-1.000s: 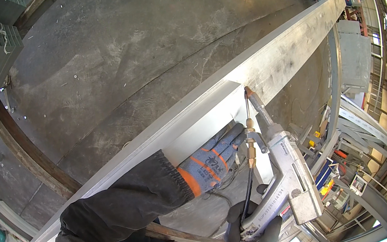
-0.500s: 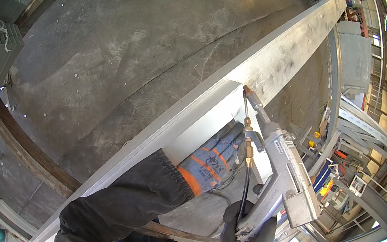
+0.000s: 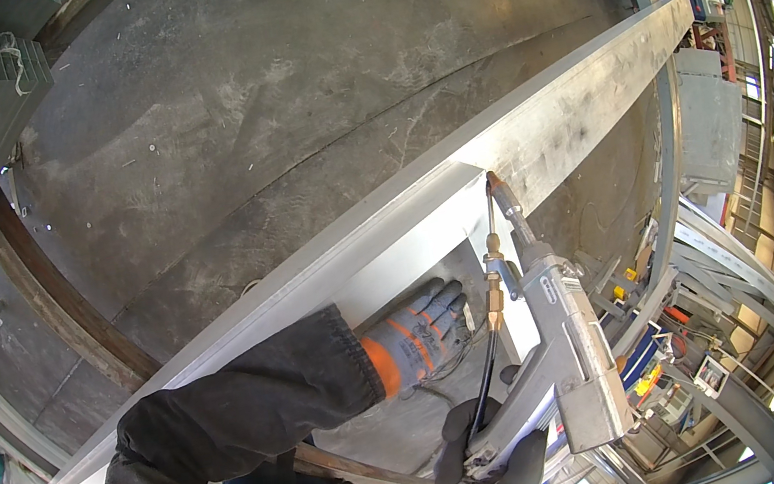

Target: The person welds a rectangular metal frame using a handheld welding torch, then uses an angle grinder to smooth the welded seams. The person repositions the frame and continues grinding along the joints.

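Welding gun [image 3: 567,355] gripped by right hand [image 3: 490,474] — nozzle at metal beam [image 3: 552,130], left hand [image 3: 417,333] flat beside

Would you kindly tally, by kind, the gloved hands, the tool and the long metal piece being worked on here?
Gloved hands: 2, the left hand flat on the metal and the right hand gripping the tool
Welding guns: 1, the grey welding gun
Long metal beams: 1, the pale metal beam
Total: 4
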The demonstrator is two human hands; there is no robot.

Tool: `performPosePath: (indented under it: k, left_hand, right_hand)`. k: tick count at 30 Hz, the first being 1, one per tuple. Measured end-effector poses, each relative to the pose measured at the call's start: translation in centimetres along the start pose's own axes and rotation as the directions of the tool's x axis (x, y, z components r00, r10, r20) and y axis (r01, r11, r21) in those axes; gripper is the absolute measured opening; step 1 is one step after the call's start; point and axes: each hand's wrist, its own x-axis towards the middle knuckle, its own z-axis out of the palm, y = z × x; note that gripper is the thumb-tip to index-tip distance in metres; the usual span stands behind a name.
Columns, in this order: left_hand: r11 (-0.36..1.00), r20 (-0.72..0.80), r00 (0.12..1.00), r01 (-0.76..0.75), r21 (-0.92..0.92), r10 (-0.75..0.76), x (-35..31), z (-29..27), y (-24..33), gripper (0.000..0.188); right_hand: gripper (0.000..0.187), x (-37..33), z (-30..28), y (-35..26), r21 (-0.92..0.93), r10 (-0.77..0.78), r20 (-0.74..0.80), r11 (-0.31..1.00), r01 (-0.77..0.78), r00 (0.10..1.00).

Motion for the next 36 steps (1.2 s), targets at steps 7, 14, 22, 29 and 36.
performPosePath:
  k: [7,14,22,29,36]
  left_hand:
    - [0.999,0.013,0.999,-0.038,0.031,0.037,-0.8,-0.9,-0.9,0.05]
    - [0.999,0.056,0.998,-0.041,0.004,0.041,-0.2,-0.6,-0.7,0.05]
    - [0.994,0.017,1.0,0.003,0.105,-0.005,-0.4,-0.7,-0.9,0.051]
    - [0.995,0.016,1.0,0.004,0.097,-0.006,-1.0,-1.6,-1.2,0.051]
    - [0.999,-0.017,1.0,0.021,0.049,-0.02,-0.6,-1.0,-1.0,0.05]
  right_hand:
    - [0.085,-0.1,-0.5,0.2,0.015,0.038,-0.049,0.999,-0.037,0.998]
    - [0.069,-0.1,-1.8,0.9,-0.05,0.047,-0.035,0.998,-0.048,0.998]
    - [0.051,-0.5,-5.5,3.1,-0.23,0.055,-0.052,0.971,-0.065,0.997]
    - [0.036,-1.0,-10.0,8.2,-0.869,-0.189,0.009,0.484,0.101,0.982]
    - [0.039,-1.1,-9.1,6.9,-0.34,0.122,-0.158,0.925,-0.17,0.98]
